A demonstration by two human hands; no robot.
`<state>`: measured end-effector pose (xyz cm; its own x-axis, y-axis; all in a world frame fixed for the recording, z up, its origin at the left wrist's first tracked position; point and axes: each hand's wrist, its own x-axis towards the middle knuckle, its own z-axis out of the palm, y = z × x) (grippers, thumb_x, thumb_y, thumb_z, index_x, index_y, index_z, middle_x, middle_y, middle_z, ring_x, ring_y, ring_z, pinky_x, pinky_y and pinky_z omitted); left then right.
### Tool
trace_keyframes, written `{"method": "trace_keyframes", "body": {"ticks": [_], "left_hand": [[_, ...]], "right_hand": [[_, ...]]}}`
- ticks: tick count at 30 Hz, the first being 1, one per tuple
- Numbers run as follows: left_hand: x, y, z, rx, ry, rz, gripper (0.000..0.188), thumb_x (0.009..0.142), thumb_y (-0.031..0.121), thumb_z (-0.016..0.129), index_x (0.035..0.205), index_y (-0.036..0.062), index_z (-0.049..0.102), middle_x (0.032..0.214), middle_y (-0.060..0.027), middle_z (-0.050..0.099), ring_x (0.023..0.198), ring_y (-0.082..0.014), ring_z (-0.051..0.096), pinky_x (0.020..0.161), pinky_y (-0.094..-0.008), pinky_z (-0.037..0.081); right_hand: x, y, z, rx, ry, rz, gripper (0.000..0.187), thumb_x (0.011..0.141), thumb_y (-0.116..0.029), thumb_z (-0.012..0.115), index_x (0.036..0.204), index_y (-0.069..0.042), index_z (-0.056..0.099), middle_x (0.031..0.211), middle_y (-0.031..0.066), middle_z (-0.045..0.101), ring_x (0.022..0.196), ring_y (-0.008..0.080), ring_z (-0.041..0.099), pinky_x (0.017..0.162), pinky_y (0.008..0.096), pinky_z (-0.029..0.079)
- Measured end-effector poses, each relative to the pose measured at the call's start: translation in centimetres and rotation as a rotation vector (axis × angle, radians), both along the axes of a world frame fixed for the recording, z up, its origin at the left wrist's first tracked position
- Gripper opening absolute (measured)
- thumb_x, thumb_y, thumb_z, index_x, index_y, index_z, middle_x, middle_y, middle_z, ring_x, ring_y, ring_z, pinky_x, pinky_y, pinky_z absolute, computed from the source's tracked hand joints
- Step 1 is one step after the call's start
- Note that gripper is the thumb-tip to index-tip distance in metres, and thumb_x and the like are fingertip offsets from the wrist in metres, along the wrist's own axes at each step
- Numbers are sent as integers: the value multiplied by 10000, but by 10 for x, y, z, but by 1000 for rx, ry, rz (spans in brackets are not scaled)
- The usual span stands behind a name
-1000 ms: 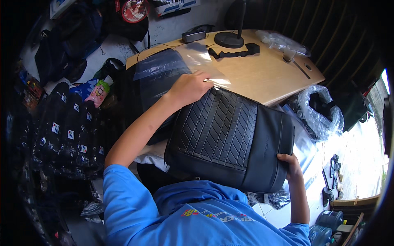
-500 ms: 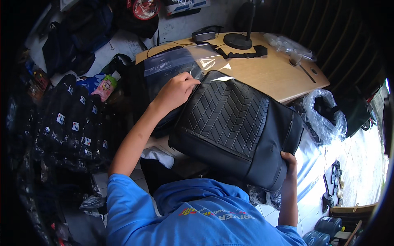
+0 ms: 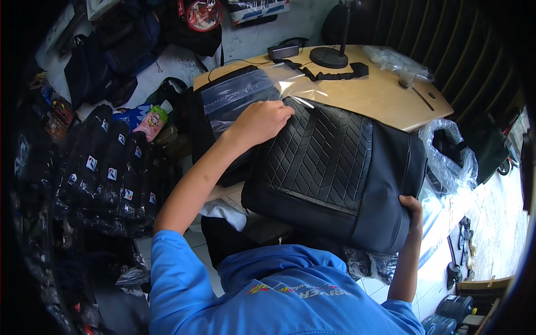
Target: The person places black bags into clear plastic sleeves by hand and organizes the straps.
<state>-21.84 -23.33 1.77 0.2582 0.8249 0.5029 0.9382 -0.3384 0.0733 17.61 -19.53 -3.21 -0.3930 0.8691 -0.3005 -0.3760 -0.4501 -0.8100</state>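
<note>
A black backpack (image 3: 318, 162) with an embossed herringbone front panel is held tilted in front of me, over the table's near edge. My left hand (image 3: 263, 124) is closed in a pinch at its upper left corner, where the fingertips meet the edge. At the lower right, my right hand (image 3: 412, 207) grips the bag's side, its thumb on top and the other fingers hidden underneath. Clear plastic film (image 3: 240, 100) lies beyond my left hand, over another dark bag (image 3: 195, 111) on the table, and reaches the backpack's corner.
On the wooden table (image 3: 385, 103) are a black stand (image 3: 328, 57), a black strap (image 3: 346, 72), a plastic cup (image 3: 406, 80) and crumpled plastic (image 3: 396, 60). Plastic-wrapped black goods (image 3: 106, 173) are piled at left. More clear wrapping (image 3: 466, 159) sits at right, with blue water jugs (image 3: 449, 307) below.
My left hand has moved right along the backpack's upper corner, and the bag has shifted slightly right with my right hand still on it. The whole view has also drifted a little.
</note>
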Motion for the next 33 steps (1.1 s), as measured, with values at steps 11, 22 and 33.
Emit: {"method": "trace_keyframes", "body": {"ticks": [11, 22, 33], "left_hand": [[-7, -45, -21, -218, -526, 143, 327, 748, 7, 653, 1069, 15, 592, 975, -125, 558, 862, -287, 585, 761, -317, 482], [-14, -54, -37, 112, -311, 240, 170, 756, 18, 650, 926, 12, 645, 878, -117, 623, 844, -285, 598, 761, -368, 471], [-6, -50, -14, 138, -470, 276, 176, 767, 0, 660, 942, 20, 675, 815, -90, 680, 680, -149, 644, 619, -253, 493]], "right_hand": [[8, 28, -34, -124, -1, -62, 277, 717, -142, 603, 862, 93, 625, 785, 189, 662, 637, 263, 667, 622, 322, 579], [8, 41, -42, -101, 6, -32, 301, 701, -99, 611, 896, 131, 608, 805, 217, 657, 653, 280, 672, 636, 341, 585], [5, 39, -23, -103, -26, -5, 356, 734, -208, 599, 911, 99, 628, 823, 197, 669, 664, 267, 675, 646, 328, 580]]}}
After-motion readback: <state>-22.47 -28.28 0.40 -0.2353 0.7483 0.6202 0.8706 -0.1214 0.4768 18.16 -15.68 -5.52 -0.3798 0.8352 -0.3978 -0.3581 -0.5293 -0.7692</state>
